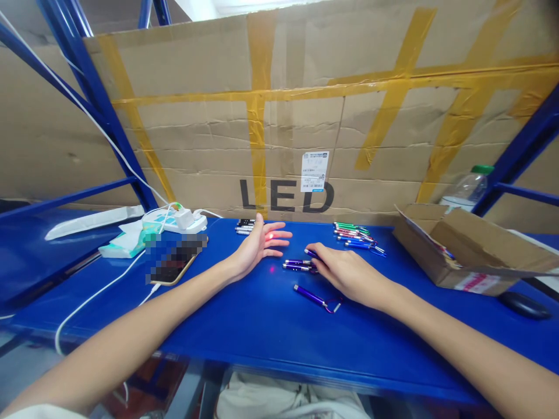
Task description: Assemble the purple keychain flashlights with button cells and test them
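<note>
My right hand [345,273] is closed around a purple laser pointer [311,253] that points to the left. A red light spot falls on the fingers of my left hand [259,244], which is raised with its fingers spread and holds nothing. Another reddish glow shows on the blue tabletop just below it. Under my right fingertips lie purple pointers [297,265], partly hidden by the hand. Nearer to me, a single purple pointer [310,295] with a small clip on a loop lies on the table.
Green, red and blue pointers [353,233] lie in a group behind my right hand; black and silver ones [244,226] sit behind my left. An open cardboard box [463,250], a bottle [469,186] and a mouse [524,305] are right; a phone [179,262] and power strip [192,222] left.
</note>
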A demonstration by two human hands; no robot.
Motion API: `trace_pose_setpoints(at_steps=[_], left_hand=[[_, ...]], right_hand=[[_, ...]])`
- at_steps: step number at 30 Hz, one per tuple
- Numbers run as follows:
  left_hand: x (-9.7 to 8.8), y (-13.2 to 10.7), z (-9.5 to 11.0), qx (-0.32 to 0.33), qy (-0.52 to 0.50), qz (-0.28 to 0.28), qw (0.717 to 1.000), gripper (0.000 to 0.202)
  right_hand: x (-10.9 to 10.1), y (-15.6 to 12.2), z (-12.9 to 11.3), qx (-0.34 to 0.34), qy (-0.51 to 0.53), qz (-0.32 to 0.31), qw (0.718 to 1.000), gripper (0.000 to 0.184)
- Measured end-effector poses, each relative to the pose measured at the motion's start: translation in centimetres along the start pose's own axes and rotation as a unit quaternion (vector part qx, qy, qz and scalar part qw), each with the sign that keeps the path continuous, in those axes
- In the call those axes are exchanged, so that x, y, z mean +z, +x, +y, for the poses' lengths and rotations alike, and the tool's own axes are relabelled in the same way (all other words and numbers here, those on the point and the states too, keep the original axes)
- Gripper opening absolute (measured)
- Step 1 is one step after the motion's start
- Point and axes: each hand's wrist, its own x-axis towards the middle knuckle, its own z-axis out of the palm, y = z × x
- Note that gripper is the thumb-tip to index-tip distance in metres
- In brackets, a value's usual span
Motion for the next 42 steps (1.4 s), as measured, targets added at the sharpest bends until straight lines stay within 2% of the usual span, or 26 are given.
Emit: trace_pose_setpoints(at_steps=[9, 16, 24, 29, 31, 35, 37, 42], left_hand=[[0.1, 0.0, 0.1, -0.002, 0.000, 0.002, 1.000, 0.086], [-0.1, 0.0, 0.0, 0.001, 0.004, 0.002, 1.000, 0.088], [-0.1, 0.1, -0.1, 0.002, -0.003, -0.004, 1.000, 0.088], [-0.1, 0.1, -0.2, 0.005, -0.004, -0.001, 1.000, 0.086], [-0.1, 0.1, -0.1, 0.002, -0.005, -0.002, 1.000, 0.086], [-0.1, 0.0, 0.0, 0.000, 0.002, 0.000, 1.000, 0.085], [-0.1, 0.1, 0.0, 0.001, 0.005, -0.002, 1.000, 0.085], [-0.2, 0.2, -0.2, 0.003, -0.005, -0.007, 1.000, 0.088]], right_hand=[[0.0, 0.0, 0.0, -0.023, -0.049, -0.002, 0.999, 0.031], [-0.1, 0.0, -0.2, -0.019, -0.049, -0.001, 0.999, 0.030], [0.4, 0.0, 0.1, -0.006, -0.060, 0.037, 0.998, 0.035], [0.6, 0.0, 0.5, -0.002, -0.057, 0.097, 0.994, 0.040], [0.4, -0.1, 0.4, -0.005, -0.055, 0.088, 0.995, 0.038], [-0.3, 0.0, -0.2, -0.004, -0.053, 0.017, 0.998, 0.028], [-0.5, 0.1, -0.3, 0.008, -0.052, 0.003, 0.999, 0.025], [0.1, 0.0, 0.3, 0.039, -0.055, 0.071, 0.995, 0.033]])
